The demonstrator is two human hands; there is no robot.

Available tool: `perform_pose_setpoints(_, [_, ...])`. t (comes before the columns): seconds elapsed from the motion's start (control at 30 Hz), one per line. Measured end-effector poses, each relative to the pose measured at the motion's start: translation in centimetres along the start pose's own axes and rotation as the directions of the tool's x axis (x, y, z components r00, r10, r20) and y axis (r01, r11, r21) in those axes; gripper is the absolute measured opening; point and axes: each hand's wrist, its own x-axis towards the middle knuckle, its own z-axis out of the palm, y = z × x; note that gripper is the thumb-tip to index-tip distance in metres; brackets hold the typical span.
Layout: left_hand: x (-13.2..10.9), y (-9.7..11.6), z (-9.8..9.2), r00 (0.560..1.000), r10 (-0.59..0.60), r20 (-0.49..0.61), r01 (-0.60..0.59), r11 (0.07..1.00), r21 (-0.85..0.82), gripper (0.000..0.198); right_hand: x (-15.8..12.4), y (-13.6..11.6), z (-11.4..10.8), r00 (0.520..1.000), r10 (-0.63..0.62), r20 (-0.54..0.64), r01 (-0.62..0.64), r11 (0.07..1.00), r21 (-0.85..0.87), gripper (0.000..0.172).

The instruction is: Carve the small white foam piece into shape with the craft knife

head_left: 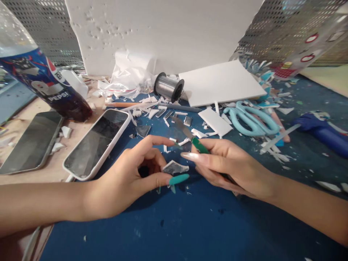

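My left hand [136, 170] pinches a small grey-and-white foam piece [175, 168] between thumb and fingers, above the blue mat [152, 232]. To its right, my right hand [225, 163] is closed round a green-handled craft knife [199, 145], whose blade points up and to the left, away from the foam piece. The two hands are close but apart. Small grey and white scraps lie just beyond them, among them a dark triangular piece [143, 130].
Two phones [98, 143] [32, 139] and a Pepsi bottle [46, 79] stand or lie left. Behind are a wire spool [168, 87], a pencil [122, 104] and white board [223, 85]. Light blue scissors [251, 119] and a dark blue tool [323, 134] lie right.
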Motion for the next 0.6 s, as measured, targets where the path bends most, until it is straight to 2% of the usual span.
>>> perform_pose_setpoints(0.1, [0.1, -0.3, -0.2, 0.995, 0.096, 0.030, -0.099, 0.988, 0.117, 0.046, 0.1, 0.3, 0.0, 0.996, 0.041, -0.080, -0.033, 0.995, 0.091, 0.033])
perform_pose_setpoints(0.2, [0.3, -0.3, -0.3, 0.992, 0.118, 0.043, -0.124, 0.973, 0.197, 0.044, 0.3, 0.5, -0.2, 0.995, 0.038, -0.094, -0.022, 0.986, 0.167, 0.041])
perform_pose_setpoints(0.33, [0.5, 0.0, -0.4, 0.997, 0.053, -0.049, -0.046, 0.989, 0.139, 0.027, 0.2, 0.4, -0.2, 0.992, 0.005, -0.129, 0.011, 0.993, 0.121, 0.041])
perform_pose_setpoints(0.47, [0.5, 0.1, -0.3, 0.989, -0.019, -0.150, 0.031, 0.996, 0.079, 0.022, -0.4, -0.3, 0.6, 0.983, 0.136, -0.123, -0.137, 0.990, -0.005, 0.038])
perform_pose_setpoints(0.53, [0.5, 0.0, -0.4, 0.982, 0.013, -0.188, 0.013, 0.991, 0.135, 0.023, -0.7, -0.6, 1.1, 0.983, 0.154, -0.097, -0.155, 0.988, 0.002, 0.038])
perform_pose_setpoints(0.6, [0.4, -0.1, -0.4, 0.968, 0.122, -0.219, -0.070, 0.971, 0.230, 0.025, -0.8, -0.9, 1.5, 0.986, 0.153, -0.070, -0.153, 0.988, 0.011, 0.037])
